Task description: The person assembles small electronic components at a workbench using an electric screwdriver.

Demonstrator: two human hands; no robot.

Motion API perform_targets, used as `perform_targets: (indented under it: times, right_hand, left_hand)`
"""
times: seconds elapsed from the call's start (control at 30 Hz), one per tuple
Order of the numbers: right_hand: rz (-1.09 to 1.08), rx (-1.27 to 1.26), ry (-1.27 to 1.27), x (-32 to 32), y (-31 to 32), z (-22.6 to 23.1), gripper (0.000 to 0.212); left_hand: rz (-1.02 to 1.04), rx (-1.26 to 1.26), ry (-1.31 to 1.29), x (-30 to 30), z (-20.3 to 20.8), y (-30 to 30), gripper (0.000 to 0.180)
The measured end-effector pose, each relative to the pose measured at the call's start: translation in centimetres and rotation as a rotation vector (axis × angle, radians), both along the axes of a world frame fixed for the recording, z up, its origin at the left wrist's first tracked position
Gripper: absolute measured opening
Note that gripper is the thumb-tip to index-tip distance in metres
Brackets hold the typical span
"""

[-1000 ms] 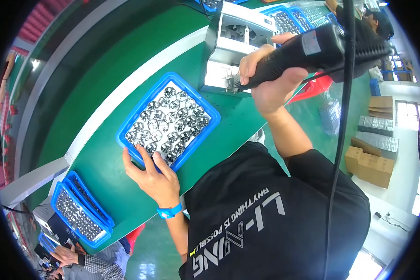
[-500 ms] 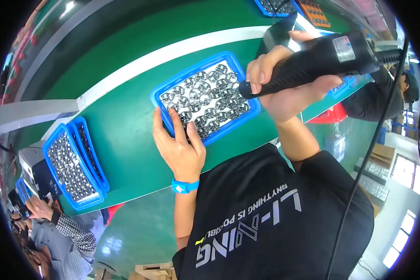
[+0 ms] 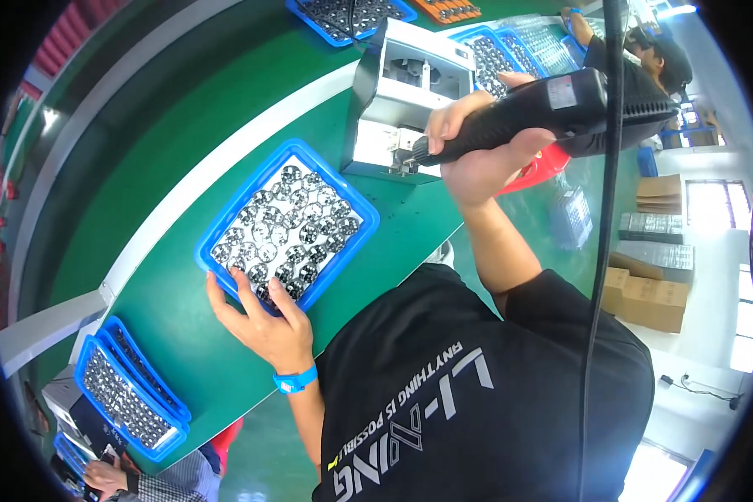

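Note:
My right hand (image 3: 485, 159) is wrapped round a black powered screwdriver (image 3: 523, 117), held slanting with its cable trailing off to the right. Its tip meets the front of a grey box-shaped machine (image 3: 368, 151), which looks like a screw feeder; whether a screw is on the tip is too small to tell. A blue tray (image 3: 217, 219) lies on the green bench with rows of round, shiny metallic parts (image 3: 291, 219) on a white liner. At the tray's near left corner rests my left hand (image 3: 268, 330), fingers spread, fingertips over the rim beside the nearest parts.
Two stacked blue trays (image 3: 146, 448) of similar parts stand at the bench's left end. Another filled tray (image 3: 347, 21) lies beyond the feeder. A black cable (image 3: 598, 276) hangs down on the right. Co-workers' hands (image 3: 105, 477) show at lower left and upper right.
The screwdriver has gone from the tray's right edge to the feeder. The view has turned, so the tray appears lower and further left. My left hand stays at the tray's corner.

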State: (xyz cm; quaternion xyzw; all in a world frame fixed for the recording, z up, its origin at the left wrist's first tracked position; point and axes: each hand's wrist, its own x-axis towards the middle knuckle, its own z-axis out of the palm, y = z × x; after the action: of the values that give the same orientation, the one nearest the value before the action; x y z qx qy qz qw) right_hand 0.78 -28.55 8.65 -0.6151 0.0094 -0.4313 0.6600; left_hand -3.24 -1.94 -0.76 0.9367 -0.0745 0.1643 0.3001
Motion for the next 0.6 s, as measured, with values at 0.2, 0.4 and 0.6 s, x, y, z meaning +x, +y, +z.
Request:
perform_targets:
  times: [0.2, 0.4, 0.6]
  right_hand:
    - [0.041, -0.154, 0.097, 0.2, 0.1, -0.3, 0.078]
    - [0.237, 0.003, 0.229, -0.1, 0.5, -1.6, 0.076]
    - [0.649, 0.196, -0.070, 1.8, 9.9, -1.5, 0.088]
  left_hand:
    - [0.001, -0.006, -0.008, -0.1, 0.0, 0.0, 0.046]
    - [0.008, -0.010, -0.015, -0.2, -0.2, 0.4, 0.049]
    - [0.004, -0.035, -0.023, 0.2, -0.5, 0.7, 0.051]
